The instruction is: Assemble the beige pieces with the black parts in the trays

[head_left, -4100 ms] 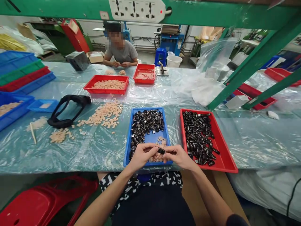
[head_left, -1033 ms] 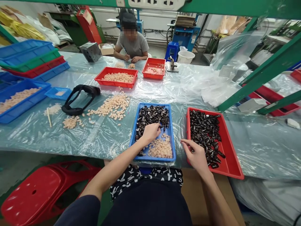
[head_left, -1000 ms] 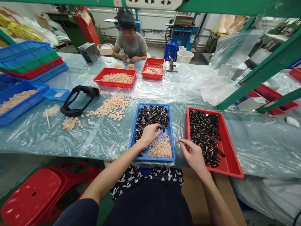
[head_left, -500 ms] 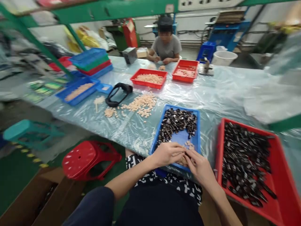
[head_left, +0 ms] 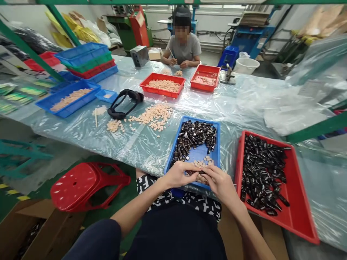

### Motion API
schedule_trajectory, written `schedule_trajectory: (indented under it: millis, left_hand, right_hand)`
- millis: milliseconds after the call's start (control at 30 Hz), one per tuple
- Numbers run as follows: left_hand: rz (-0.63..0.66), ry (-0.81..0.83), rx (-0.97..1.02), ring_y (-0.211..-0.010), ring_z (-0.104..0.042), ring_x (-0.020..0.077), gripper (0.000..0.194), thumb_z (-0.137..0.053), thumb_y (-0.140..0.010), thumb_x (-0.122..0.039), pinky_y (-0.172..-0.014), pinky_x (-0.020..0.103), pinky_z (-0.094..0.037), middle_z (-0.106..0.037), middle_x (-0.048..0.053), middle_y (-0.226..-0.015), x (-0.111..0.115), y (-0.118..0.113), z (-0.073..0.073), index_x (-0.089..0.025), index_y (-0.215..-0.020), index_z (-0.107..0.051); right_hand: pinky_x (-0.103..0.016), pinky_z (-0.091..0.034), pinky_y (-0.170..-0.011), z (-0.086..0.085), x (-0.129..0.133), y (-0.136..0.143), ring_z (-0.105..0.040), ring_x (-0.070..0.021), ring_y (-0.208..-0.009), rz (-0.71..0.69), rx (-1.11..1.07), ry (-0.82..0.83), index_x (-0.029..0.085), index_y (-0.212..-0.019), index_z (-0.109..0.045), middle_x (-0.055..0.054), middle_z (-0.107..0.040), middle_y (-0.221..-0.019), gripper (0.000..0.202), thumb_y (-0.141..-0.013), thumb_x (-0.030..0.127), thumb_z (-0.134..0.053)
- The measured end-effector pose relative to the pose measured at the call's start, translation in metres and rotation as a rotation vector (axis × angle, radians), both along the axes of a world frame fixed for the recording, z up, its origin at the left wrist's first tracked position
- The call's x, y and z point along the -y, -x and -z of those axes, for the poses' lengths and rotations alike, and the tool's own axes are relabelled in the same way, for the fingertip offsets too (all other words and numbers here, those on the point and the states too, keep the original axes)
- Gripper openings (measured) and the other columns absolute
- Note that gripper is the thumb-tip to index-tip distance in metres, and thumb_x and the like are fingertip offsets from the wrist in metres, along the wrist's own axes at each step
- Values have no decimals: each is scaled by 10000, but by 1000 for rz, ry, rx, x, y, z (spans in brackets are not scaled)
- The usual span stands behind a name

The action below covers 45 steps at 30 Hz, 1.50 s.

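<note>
Over the near end of a blue tray [head_left: 219,144], my left hand [head_left: 180,174] and my right hand [head_left: 221,182] meet with fingertips pinched. Between them is a small dark piece [head_left: 199,172], mostly covered by the fingers, so its exact kind is hidden. Glossy black-brown parts [head_left: 196,135] fill the tray's far side. Small beige pieces [head_left: 207,159] lie at its near end, partly behind my hands. To the right, a red tray [head_left: 303,213] holds many more of the glossy dark parts [head_left: 261,169].
Loose beige pieces [head_left: 155,115] and a black head strap [head_left: 119,115] lie left of the blue tray. Red trays [head_left: 162,94] stand farther back, before a seated person [head_left: 187,48]. A red stool [head_left: 76,186] stands below the table's edge; a green post [head_left: 317,128] juts in at right.
The view has shifted, so the table and trays appear farther left and slightly higher. My hands remain together over the blue tray, and the dark piece between them shows more plainly.
</note>
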State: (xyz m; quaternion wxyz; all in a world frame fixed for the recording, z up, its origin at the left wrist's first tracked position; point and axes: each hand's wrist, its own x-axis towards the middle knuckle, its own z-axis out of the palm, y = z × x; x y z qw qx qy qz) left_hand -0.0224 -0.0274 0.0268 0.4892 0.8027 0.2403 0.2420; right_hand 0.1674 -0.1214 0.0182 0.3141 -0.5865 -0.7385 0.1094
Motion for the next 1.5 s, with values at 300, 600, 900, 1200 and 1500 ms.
schedule_trajectory:
  millis: [300, 600, 900, 1200, 1500]
  left_hand:
    - [-59, 327, -70, -702, -705, 159, 232, -634, -747, -195, -650, 220, -575, -764, 54, -822, -3, -9, 11, -124, -923, -768]
    - [-138, 607, 106, -731, -736, 232, 311, -687, -787, -377, -692, 331, -625, -765, 92, -785, 1, -17, 15, -112, -924, -775]
    - [58, 91, -211, -831, -718, 189, 252, -609, -855, -321, -763, 268, -571, -766, 62, -995, -9, -9, 21, -192, -1006, -764]
    - [-138, -303, -504, -1014, -673, 213, 282, -522, -899, -234, -885, 293, -518, -733, 46, -1114, -64, -28, 20, -201, -1102, -715]
    - [-95, -602, -745, -1007, -649, 274, 199, -532, -842, -65, -825, 346, -508, -693, 192, -1012, -94, -85, 35, -73, -924, -713]
  right_hand:
    - [-335, -549, -711, 0, 2, 4, -643, -215, -858, 16, 76, 20, 200, -1091, -683, -91, -693, -957, 294, -1012, 202, -399]
    - [-375, -561, -845, 4, 5, 0, -660, -232, -973, 99, -163, 53, 241, -1142, -694, -72, -710, -1044, 280, -1006, 269, -450]
    - [-365, -543, -770, 2, 34, -64, -661, -221, -817, 494, -140, 76, 218, -1053, -710, -73, -705, -1006, 333, -966, 451, -489]
    - [-516, -471, -955, 22, 67, -105, -578, -335, -1120, 736, 61, 22, 181, -1218, -606, -148, -630, -1177, 495, -943, 555, -435]
    - [-420, -479, -968, 5, 33, -50, -592, -260, -1116, 442, -164, -45, 215, -1147, -631, -110, -615, -1198, 262, -984, 360, -485]
